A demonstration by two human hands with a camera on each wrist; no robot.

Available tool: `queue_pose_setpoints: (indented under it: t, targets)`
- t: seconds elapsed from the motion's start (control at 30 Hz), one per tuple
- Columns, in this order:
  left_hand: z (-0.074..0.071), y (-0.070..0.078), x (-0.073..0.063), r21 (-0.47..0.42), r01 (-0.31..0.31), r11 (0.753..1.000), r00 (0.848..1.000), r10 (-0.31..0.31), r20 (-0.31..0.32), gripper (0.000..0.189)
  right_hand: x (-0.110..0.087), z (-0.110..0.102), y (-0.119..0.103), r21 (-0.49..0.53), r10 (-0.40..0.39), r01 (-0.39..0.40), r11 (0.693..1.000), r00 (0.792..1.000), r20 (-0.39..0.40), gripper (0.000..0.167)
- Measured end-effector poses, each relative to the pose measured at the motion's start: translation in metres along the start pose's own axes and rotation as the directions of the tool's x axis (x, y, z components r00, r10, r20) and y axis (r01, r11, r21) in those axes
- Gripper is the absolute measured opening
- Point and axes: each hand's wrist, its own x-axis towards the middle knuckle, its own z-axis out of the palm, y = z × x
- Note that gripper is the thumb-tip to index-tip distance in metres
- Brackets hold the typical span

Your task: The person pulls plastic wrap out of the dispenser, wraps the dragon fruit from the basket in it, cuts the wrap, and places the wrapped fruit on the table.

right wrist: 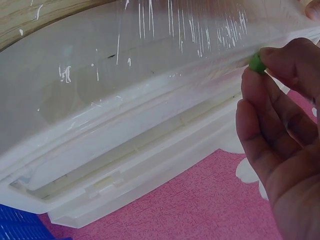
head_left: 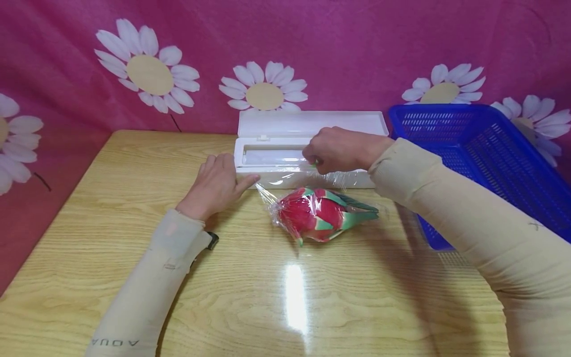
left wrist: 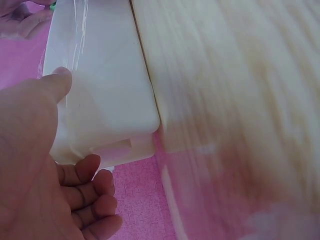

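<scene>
A white cling film dispenser [head_left: 308, 178] lies on the table with its lid [head_left: 312, 124] tipped back. My left hand [head_left: 216, 183] holds its left end, the thumb over the front edge on the film and the fingers curled by the end wall. With thumb and forefinger, my right hand [head_left: 336, 148] pinches a small green slider knob [right wrist: 257, 63] at the dispenser's edge. Clear cling film [head_left: 267, 196] stretches from that edge down to a red dragon fruit [head_left: 312, 213] with green scales, which is wrapped in it. Inside the open slot shows the white film roll [head_left: 272, 156].
To the right stands a blue plastic basket [head_left: 455, 134], partly behind my right forearm. A pink cloth with white daisies [head_left: 339, 54] hangs behind the wooden table [head_left: 236, 297]. A small black object [head_left: 213, 241] shows at my left cuff.
</scene>
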Motion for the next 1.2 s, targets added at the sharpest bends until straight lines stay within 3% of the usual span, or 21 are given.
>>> queue_pose_setpoints:
  t: [0.83, 1.2]
  targets:
    - [0.0, 0.002, -0.002, 0.01, 0.006, 1.0, 1.0, -0.006, -0.001, 0.066, -0.008, 0.004, 0.004, 0.001, 0.012, -0.012, 1.0, 1.0, -0.012, 0.006]
    - [0.0, 0.001, -0.002, 0.006, 0.003, 1.0, 1.0, -0.003, 0.004, 0.066, -0.015, 0.006, 0.011, -0.017, 0.044, -0.044, 0.999, 0.999, -0.016, 0.017]
